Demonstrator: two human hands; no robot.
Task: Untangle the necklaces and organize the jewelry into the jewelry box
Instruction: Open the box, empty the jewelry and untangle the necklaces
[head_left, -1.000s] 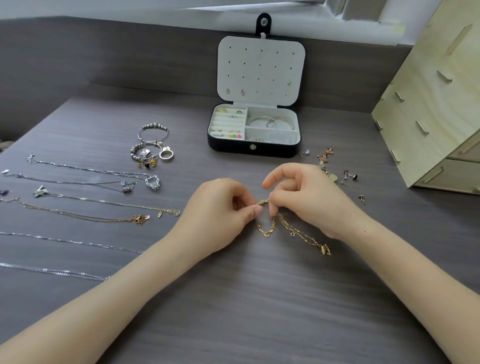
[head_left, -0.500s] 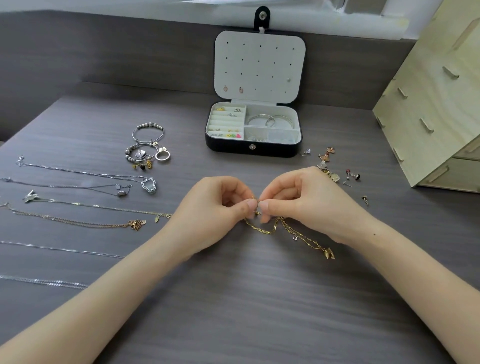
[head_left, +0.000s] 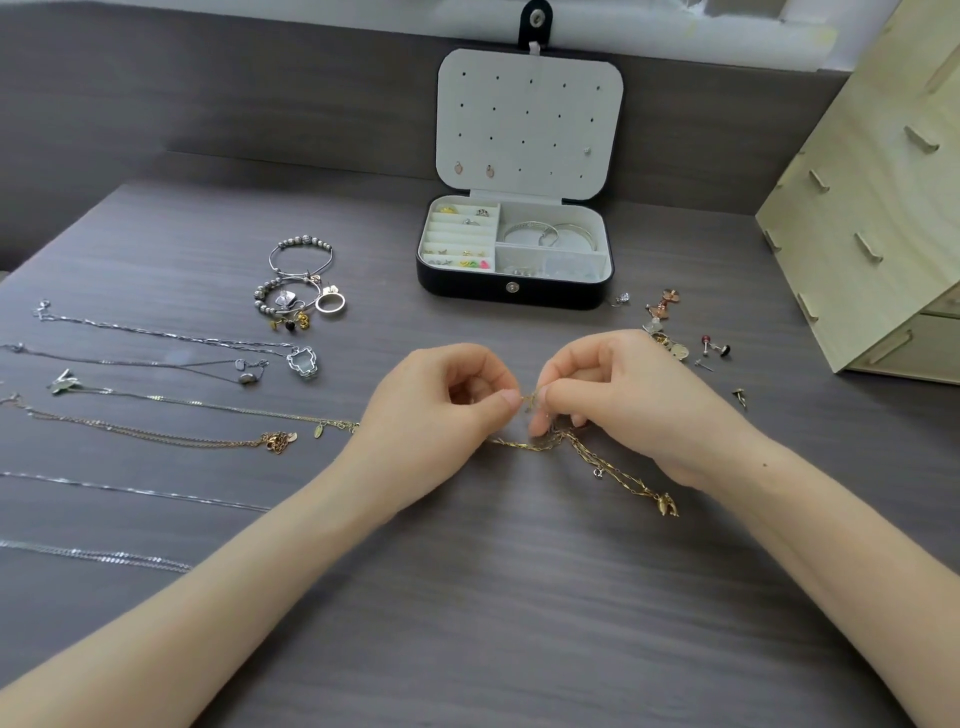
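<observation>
Between the two sets of pinched fingertips, a small gold knot of the gold necklace (head_left: 582, 451) is held just above the dark, wood-grained table (head_left: 467, 597). The left hand (head_left: 441, 410) closes thumb on forefinger at one side of the knot, its other fingers curled into the palm; the right hand (head_left: 618, 400) does the same from the other side, thumb and forefinger nipped together with almost no gap, the remaining fingers bent down and touching the chain. The necklace is a fine, shiny, flat-linked chain, doubled and bunched beneath the fingers; one short strand lies toward the left wrist, while its long axis runs from the fingertips diagonally toward the right forearm, ending in a small gold pendant resting on the table. Beyond the fingertips stands the jewelry box (head_left: 514, 291), a black rounded-corner case with a pale soft lining, its lid upright and dotted with holes, rings and bangles in its compartments. Left of the left hand, thin silver and gold chains (head_left: 156, 358) lie stretched in near-parallel rows, with beaded bracelets (head_left: 298, 280) beyond them. Just past the right knuckles, small earrings (head_left: 691, 338) are scattered, near a pale plywood organizer (head_left: 872, 197).
</observation>
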